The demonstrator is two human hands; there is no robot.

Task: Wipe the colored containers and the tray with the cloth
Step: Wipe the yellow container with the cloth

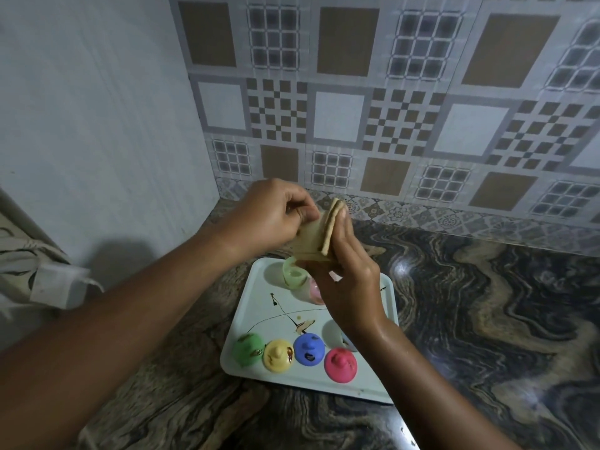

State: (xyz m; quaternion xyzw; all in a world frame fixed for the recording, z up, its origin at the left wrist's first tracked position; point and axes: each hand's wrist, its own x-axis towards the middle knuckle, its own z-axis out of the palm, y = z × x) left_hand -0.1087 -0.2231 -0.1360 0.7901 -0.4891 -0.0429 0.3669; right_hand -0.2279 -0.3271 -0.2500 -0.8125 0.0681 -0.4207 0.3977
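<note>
Above the tray's (250, 287) far edge, left hand (269, 216) and right hand (347, 280) both clasping folded cloth (316, 233).

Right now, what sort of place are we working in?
Most likely a home kitchen: a dark veined stone countertop set in a corner, patterned wall tiles behind it as a backsplash, and a stained tray of small coloured containers.

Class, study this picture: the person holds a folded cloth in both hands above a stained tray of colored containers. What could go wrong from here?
1. The green, yellow, blue and pink lids sit close together near the tray's front edge; wiping one may knock another off.
2. Dragging the cloth through the dark streaks may smear them instead of lifting them.
3. The light green cup looks small and could tip.
</note>
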